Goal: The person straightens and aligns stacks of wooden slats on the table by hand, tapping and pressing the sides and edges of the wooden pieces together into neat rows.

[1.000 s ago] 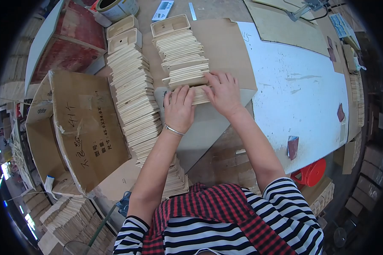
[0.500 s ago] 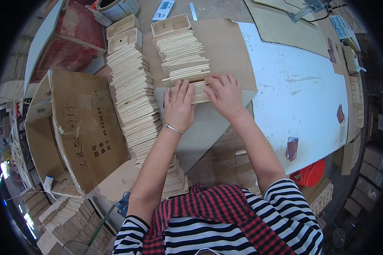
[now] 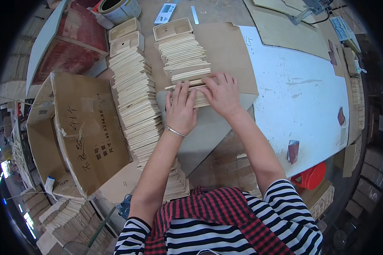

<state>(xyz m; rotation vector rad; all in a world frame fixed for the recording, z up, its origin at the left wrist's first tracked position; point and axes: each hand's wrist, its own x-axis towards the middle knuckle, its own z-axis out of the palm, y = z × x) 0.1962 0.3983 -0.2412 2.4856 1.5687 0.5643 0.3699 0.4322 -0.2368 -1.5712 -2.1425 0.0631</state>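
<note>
Thin wooden trays (image 3: 202,101) stand on edge between my hands, at the near end of a short row of similar trays (image 3: 185,53). My left hand (image 3: 181,114), with a bracelet at the wrist, is closed over their left end, fingertips on the upper edges. At the right end, my right hand (image 3: 224,97) grips them with bent fingers and the thumb toward me. A narrow dark gap shows among the trays between the hands. My palms hide part of the trays. Beside my left forearm runs a longer row of trays (image 3: 134,95).
An open cardboard box (image 3: 89,131) stands at the left, with a can (image 3: 119,10) beyond it. Brown cardboard (image 3: 232,55) lies under the short row. To the right are a white board (image 3: 293,93), a sandpaper piece (image 3: 293,151) and a red stool (image 3: 312,175).
My right hand has shifted slightly left, its fingers more bent over the trays. My left hand stays at the left end. The whole view has moved a little.
</note>
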